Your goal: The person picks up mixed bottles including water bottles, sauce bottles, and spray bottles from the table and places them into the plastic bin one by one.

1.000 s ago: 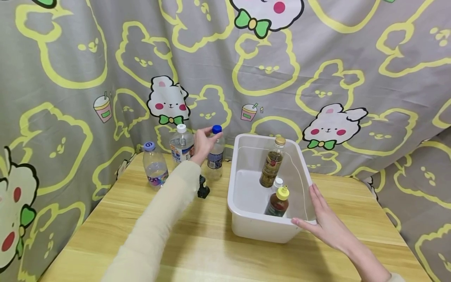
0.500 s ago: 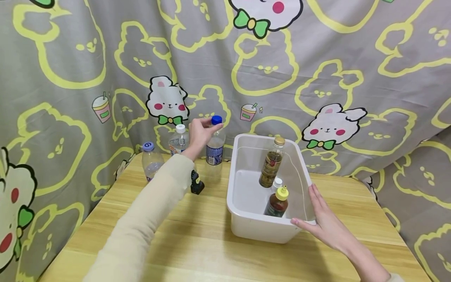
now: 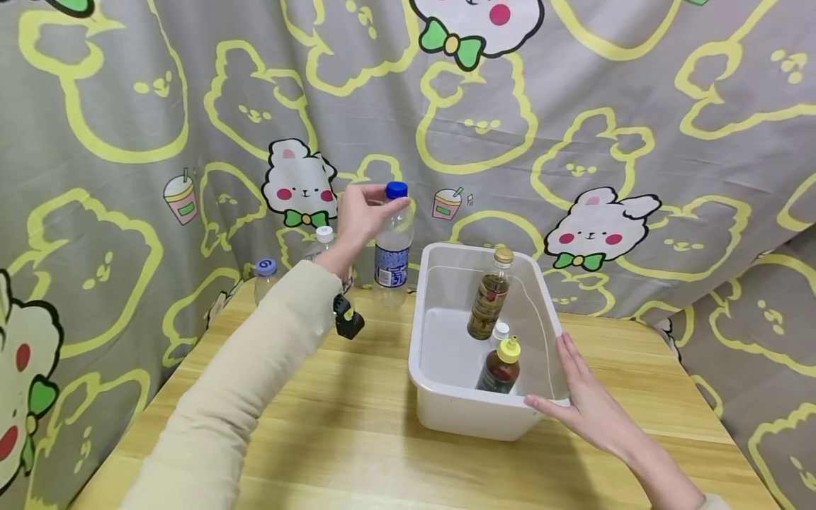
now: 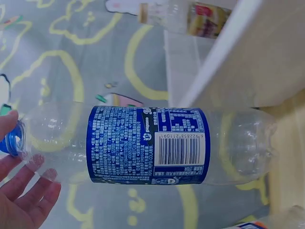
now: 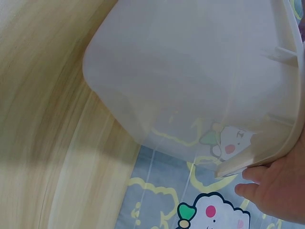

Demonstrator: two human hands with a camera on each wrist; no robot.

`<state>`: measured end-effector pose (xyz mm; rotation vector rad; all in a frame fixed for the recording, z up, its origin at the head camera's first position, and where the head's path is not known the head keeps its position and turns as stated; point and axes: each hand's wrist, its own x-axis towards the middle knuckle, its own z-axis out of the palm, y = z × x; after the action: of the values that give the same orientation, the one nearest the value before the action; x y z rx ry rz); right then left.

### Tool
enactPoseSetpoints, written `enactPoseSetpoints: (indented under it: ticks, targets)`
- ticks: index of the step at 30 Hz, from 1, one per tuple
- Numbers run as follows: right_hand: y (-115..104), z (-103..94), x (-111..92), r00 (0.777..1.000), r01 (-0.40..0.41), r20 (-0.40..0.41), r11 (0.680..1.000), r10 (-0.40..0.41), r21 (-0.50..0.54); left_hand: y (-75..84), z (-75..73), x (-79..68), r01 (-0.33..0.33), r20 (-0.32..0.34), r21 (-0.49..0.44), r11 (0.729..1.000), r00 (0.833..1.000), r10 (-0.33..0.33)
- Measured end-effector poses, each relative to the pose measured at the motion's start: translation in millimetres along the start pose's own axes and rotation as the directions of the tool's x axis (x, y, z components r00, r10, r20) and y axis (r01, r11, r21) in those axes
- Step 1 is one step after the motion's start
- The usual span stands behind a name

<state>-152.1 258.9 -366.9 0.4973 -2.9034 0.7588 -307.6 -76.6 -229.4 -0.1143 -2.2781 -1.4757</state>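
My left hand (image 3: 358,221) pinches a clear plastic bottle (image 3: 392,241) at its neck, just below the blue cap. The bottle hangs upright left of a white plastic tub (image 3: 472,411). Its blue label (image 4: 147,145) and barcode face the left wrist camera, and no drink shows inside. My right hand (image 3: 596,404) holds the tub's near right corner, thumb on the front rim and fingers along the right side. Within the tub stand a gold-capped bottle of amber liquid (image 3: 489,301), a yellow-capped sauce bottle (image 3: 499,368) and a small white-capped bottle (image 3: 500,331), mostly hidden behind it.
Behind my left forearm stand a bottle with a lilac cap (image 3: 265,268) and a bottle with a white cap (image 3: 324,235), both partly covered. A black device (image 3: 347,319) sits at the left wrist. A patterned grey curtain (image 3: 484,142) borders the wooden table (image 3: 357,425).
My left hand has raised the blue-capped bottle from its place on the table, and the forearm has shifted left, covering more of the other bottles. The right hand and tub stay put.
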Motion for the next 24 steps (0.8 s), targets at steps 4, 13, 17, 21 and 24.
enactPoseSetpoints:
  ticks: [4, 13, 17, 21, 24]
  targets:
    - [0, 0.2, 0, 1.000, 0.000, 0.002, 1.000, 0.000, 0.003, 14.4, -6.0, 1.6, -0.051, 0.003, 0.004, 0.999, 0.999, 0.051]
    - [0, 0.1, 1, 1.000, 0.001, 0.004, 1.000, -0.001, 0.005, 43.9, -12.0, 6.9, -0.106, -0.007, 0.019, 0.994, 0.994, 0.106]
    - [0, -0.1, 1, 1.000, 0.001, 0.006, 1.000, -0.001, 0.004, 57.1, -9.3, 8.9, -0.141, 0.000, -0.016, 0.990, 0.990, 0.141]
    - [0, 0.1, 1, 1.000, 0.000, 0.006, 1.000, 0.000, 0.007, 68.6, -2.7, 8.6, -0.172, 0.012, -0.062, 0.983, 0.985, 0.173]
    - [1, 0.4, 1, 1.000, 0.000, 0.007, 1.000, 0.000, 0.009, 73.4, 4.4, 8.0, -0.174, 0.017, -0.085, 0.981, 0.984, 0.176]
